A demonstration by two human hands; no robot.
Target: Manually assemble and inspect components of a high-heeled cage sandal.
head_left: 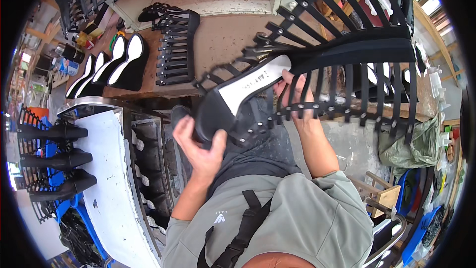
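Observation:
A tall black gladiator sandal (347,48), with many studded cross straps hanging from a long upright shaft, is held between my two hands over my lap. Its foot end points down and left, and a white panel (253,82) with printing on it faces up. My left hand (201,146) is closed round the rounded black end of the foot part. Beside the narrow end of the white panel, my right hand (295,94) grips the sandal; straps partly cover its fingers. The shaft with its straps stretches off to the upper right.
Several black wedge soles with white faces (134,59) stand on the workbench (223,39) at left. Another strappy sandal (177,44) lies beside them. More black sandals (57,159) sit at far left, next to a white board (101,164). A green plastic sack (414,144) hangs at right.

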